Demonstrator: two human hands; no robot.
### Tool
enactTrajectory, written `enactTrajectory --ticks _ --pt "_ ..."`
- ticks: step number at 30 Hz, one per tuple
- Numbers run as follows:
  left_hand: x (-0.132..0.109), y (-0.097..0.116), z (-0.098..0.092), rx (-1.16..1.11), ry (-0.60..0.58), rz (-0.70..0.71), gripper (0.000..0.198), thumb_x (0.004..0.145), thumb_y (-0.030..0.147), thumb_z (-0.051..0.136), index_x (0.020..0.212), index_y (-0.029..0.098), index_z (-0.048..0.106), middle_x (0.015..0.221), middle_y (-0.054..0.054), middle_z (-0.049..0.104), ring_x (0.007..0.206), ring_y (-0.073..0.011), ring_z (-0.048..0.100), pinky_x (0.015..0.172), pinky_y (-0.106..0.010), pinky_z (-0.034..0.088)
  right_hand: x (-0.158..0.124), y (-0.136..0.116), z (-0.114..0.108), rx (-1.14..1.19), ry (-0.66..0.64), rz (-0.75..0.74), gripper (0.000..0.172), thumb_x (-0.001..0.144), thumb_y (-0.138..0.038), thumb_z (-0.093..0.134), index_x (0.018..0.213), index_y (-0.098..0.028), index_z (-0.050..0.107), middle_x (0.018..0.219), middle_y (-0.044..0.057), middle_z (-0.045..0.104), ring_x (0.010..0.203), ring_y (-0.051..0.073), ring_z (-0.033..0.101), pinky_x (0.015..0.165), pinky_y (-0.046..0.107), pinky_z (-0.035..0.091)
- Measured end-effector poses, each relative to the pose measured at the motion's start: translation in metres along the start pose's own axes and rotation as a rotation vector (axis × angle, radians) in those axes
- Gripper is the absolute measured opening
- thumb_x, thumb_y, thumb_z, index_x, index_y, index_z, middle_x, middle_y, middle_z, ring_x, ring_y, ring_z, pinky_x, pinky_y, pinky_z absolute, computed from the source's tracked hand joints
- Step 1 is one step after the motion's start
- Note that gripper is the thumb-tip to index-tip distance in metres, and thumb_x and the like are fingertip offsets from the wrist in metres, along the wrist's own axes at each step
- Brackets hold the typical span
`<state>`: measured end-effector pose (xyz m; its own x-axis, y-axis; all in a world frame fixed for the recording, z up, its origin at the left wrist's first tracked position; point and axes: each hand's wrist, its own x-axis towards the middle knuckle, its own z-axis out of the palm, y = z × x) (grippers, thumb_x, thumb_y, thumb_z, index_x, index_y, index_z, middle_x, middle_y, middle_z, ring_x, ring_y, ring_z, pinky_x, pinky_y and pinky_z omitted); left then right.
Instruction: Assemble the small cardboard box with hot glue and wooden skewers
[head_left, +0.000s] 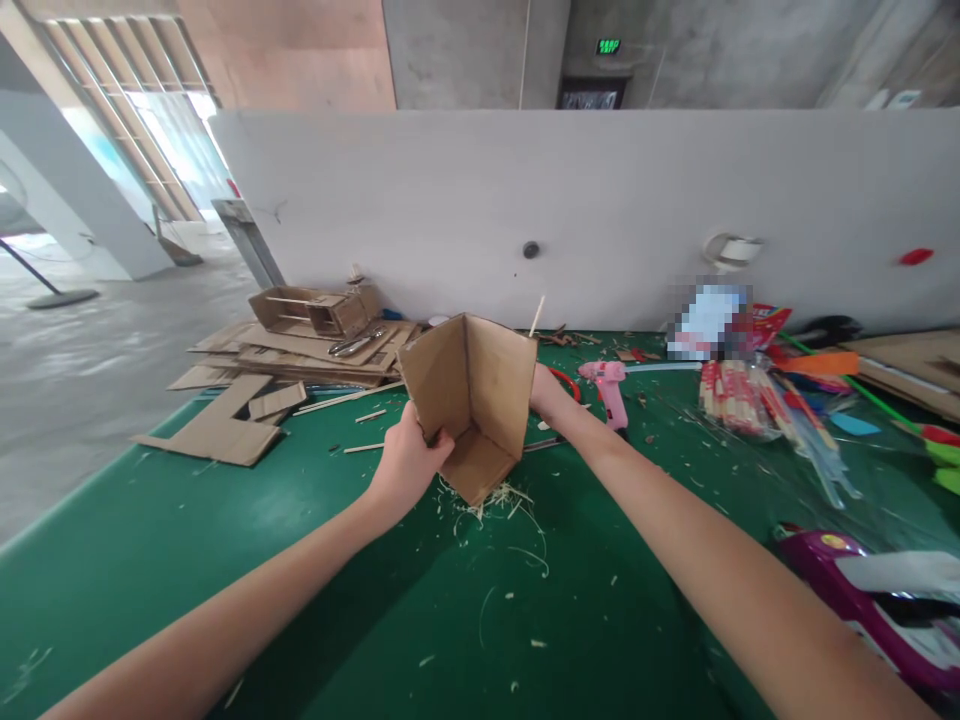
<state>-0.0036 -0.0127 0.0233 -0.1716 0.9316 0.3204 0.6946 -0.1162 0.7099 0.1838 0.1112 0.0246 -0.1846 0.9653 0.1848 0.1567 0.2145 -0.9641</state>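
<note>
An open three-panel cardboard corner, two upright walls joined to a base, is held up above the green table, tilted towards me. My left hand grips its lower left edge, the thumb pressed on the inner side. At the right wall, my right hand reaches behind the cardboard, so its fingers are hidden. A thin wooden stick pokes up behind the right wall; what holds it cannot be seen. Wood shavings lie beneath the corner. A pink glue gun stands just right of my right wrist.
Back left, a cardboard model and scissors rest on stacked cardboard sheets. A cut cardboard piece lies nearer. Right are bundled wooden sticks, a blurred phone-like screen and a purple object. A white partition borders the table.
</note>
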Motion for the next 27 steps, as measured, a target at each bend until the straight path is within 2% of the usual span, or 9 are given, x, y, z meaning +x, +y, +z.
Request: enactTrajectory --ticks 5,7,8,10,13,17,20,23,27 --pt "0.015 -0.004 0.006 0.016 0.057 0.020 0.018 0.077 0.023 0.056 0.089 0.022 0.043 0.075 -0.002 0.060 0.066 -0.0190 0.058 0.054 -0.028 0.041 -0.023 -0.015 -0.028 0.144 0.217 -0.061 0.018 0.076 -0.023 0.046 0.094 -0.022 0.048 0.081 0.000 0.062 0.070 0.013 0.063 0.065 0.029 0.053" --pt "0.025 -0.006 0.011 0.021 0.081 0.019 0.017 0.077 0.022 0.055 0.088 0.022 0.041 0.071 -0.001 0.056 0.064 -0.0186 0.055 0.054 -0.028 0.039 -0.036 -0.020 -0.039 0.226 0.328 -0.163 0.020 0.074 -0.019 0.049 0.094 -0.023 0.048 0.080 -0.002 0.061 0.070 0.012 0.063 0.066 0.028 0.053" --pt "0.031 -0.007 0.014 0.022 0.095 0.017 0.018 0.077 0.022 0.055 0.087 0.023 0.040 0.070 -0.001 0.054 0.063 -0.0183 0.054 0.054 -0.028 0.038 -0.041 -0.023 -0.042 0.228 0.342 -0.216 0.018 0.074 -0.018 0.052 0.091 -0.023 0.049 0.078 -0.002 0.061 0.070 0.012 0.063 0.065 0.028 0.054" --pt "0.040 -0.008 0.017 0.020 0.119 0.015 0.020 0.077 0.020 0.055 0.084 0.023 0.037 0.067 0.001 0.051 0.062 -0.0175 0.052 0.054 -0.027 0.037 -0.050 -0.026 -0.042 0.209 0.294 -0.280 0.017 0.074 -0.018 0.057 0.089 -0.023 0.051 0.077 -0.002 0.063 0.070 0.013 0.065 0.065 0.029 0.055" --pt "0.042 -0.005 0.020 0.017 0.135 0.031 0.022 0.077 0.020 0.056 0.082 0.023 0.034 0.067 0.002 0.050 0.060 -0.0163 0.051 0.054 -0.027 0.037 -0.055 -0.022 -0.028 0.190 0.138 -0.296 0.018 0.078 -0.024 0.062 0.094 -0.022 0.052 0.084 0.001 0.066 0.076 0.016 0.069 0.069 0.033 0.057" --pt "0.027 0.001 0.024 0.019 0.104 0.097 0.026 0.076 0.017 0.056 0.082 0.024 0.032 0.069 0.001 0.050 0.064 -0.0174 0.055 0.057 -0.029 0.042 -0.055 -0.004 0.000 0.049 -0.083 -0.309 0.015 0.084 -0.025 0.058 0.098 -0.022 0.057 0.092 0.004 0.067 0.081 0.018 0.070 0.073 0.033 0.058" --pt "0.017 0.003 0.028 0.004 0.065 0.159 0.026 0.075 0.013 0.055 0.086 0.023 0.034 0.077 -0.002 0.055 0.073 -0.0200 0.061 0.064 -0.032 0.049 -0.055 0.009 0.014 -0.127 -0.166 -0.349 0.011 0.084 -0.018 0.055 0.093 -0.020 0.060 0.089 0.004 0.070 0.079 0.017 0.070 0.076 0.033 0.056" --pt "0.015 0.003 0.029 -0.019 0.051 0.209 0.033 0.075 0.009 0.053 0.102 0.019 0.037 0.093 -0.009 0.060 0.087 -0.0225 0.064 0.073 -0.036 0.054 -0.054 0.015 0.020 -0.187 -0.177 -0.360 0.013 0.084 -0.015 0.055 0.094 -0.019 0.062 0.085 0.003 0.071 0.073 0.016 0.069 0.073 0.031 0.054" --pt "0.017 0.006 0.024 -0.035 0.015 0.286 0.067 0.075 0.009 0.055 0.135 0.016 0.024 0.121 -0.018 0.054 0.105 -0.0281 0.062 0.088 -0.046 0.054 -0.051 0.012 0.022 -0.248 -0.166 -0.392 0.015 0.084 -0.014 0.055 0.095 -0.019 0.063 0.086 0.004 0.071 0.078 0.016 0.067 0.075 0.030 0.051"
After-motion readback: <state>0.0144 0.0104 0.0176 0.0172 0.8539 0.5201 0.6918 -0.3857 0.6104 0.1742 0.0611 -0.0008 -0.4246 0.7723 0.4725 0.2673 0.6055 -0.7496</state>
